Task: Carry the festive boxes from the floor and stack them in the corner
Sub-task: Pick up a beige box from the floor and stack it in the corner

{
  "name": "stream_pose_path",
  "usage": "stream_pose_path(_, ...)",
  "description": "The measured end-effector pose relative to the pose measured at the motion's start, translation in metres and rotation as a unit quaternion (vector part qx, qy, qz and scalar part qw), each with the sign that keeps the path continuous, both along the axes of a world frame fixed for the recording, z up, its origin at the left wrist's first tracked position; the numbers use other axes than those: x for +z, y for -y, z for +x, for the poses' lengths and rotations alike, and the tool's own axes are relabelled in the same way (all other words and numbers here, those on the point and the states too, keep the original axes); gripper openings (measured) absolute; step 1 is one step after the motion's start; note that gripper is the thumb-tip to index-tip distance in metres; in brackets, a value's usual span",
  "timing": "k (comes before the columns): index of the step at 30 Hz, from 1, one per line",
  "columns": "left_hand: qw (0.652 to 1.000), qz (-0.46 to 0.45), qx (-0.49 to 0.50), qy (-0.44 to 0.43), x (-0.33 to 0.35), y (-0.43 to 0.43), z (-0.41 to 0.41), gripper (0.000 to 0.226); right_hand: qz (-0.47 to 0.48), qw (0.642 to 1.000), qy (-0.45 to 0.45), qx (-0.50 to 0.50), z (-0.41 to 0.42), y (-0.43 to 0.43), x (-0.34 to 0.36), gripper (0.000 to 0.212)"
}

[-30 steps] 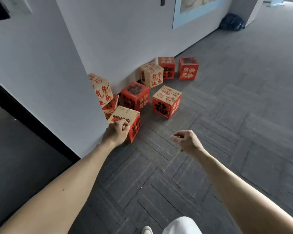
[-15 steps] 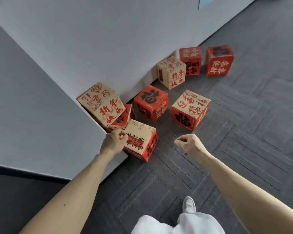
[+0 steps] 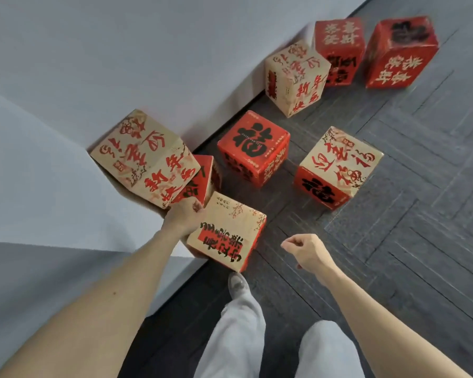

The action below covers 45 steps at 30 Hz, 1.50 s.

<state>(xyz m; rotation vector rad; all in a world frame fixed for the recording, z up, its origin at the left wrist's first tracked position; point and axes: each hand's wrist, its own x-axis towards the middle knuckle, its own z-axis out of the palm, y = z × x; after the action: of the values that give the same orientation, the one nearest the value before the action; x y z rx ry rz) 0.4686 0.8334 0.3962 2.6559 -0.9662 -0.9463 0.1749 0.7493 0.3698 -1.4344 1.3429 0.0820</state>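
Other boxes (image 3: 253, 148) crowd the grey floor (image 3: 407, 227) along the white wall (image 3: 120, 64). A tan one (image 3: 144, 156) rests on a red one (image 3: 205, 173) in the corner, just behind the left grip (image 3: 182, 218). A shoe (image 3: 238, 282) stands just before the near box (image 3: 225, 233), which is tan-topped with black characters on a red patch. The left grip lies curled at its far left corner; whether it pinches, I cannot tell. The right grip (image 3: 307, 251), curled and empty, hangs near the box's right side.

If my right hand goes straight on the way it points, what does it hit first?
The right hand would probably meet the nearest box, gripped by the left hand, though depth is unclear.
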Motion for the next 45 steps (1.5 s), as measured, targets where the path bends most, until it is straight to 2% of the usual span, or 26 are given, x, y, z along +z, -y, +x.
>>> stream_pose_path(10, 0.996, 0.088, -0.022, -0.013, -0.19, 0.066, 0.093, 0.015, 0.058, 0.998, -0.015, -0.019, 0.089, 0.054, -0.176, 0.018)
stream_pose_path(14, 0.992, 0.118, -0.008, -0.043, -0.251, 0.065, 0.108, 0.025, 0.082, 0.996, -0.03, -0.03, 0.107, 0.056, -0.233, 0.019)
stream_pose_path(19, 0.983, 0.17, 0.002, -0.069, -0.311, 0.058, 0.123, 0.05, 0.081, 0.994, -0.071, -0.025, 0.122, 0.05, -0.292, 0.019)
stream_pose_path(21, 0.98, 0.184, 0.004, -0.078, -0.326, 0.054, 0.128, 0.058, 0.091, 0.992, -0.078, -0.034, 0.126, 0.046, -0.31, 0.02)
stream_pose_path(26, 0.976, 0.2, 0.004, -0.086, -0.362, 0.047, 0.136, 0.073, 0.145, 0.982, -0.113, -0.043, 0.133, 0.043, -0.356, 0.043)
stream_pose_path(29, 0.976, 0.202, 0.006, -0.078, -0.381, 0.047, 0.138, 0.07, 0.174, 0.975, -0.133, -0.034, 0.136, 0.042, -0.38, 0.064)
stream_pose_path(31, 0.976, 0.208, 0.01, -0.072, -0.391, 0.049, 0.139, 0.063, 0.188, 0.973, -0.133, -0.023, 0.137, 0.04, -0.393, 0.067)
stream_pose_path(36, 0.972, 0.218, -0.003, -0.092, -0.405, 0.052, 0.143, 0.056, 0.216, 0.971, -0.093, -0.029, 0.14, 0.033, -0.412, 0.046)
stream_pose_path(45, 0.97, 0.209, 0.011, -0.122, -0.395, 0.053, 0.131, 0.042, 0.184, 0.978, -0.047, -0.085, 0.126, 0.032, -0.412, 0.025)
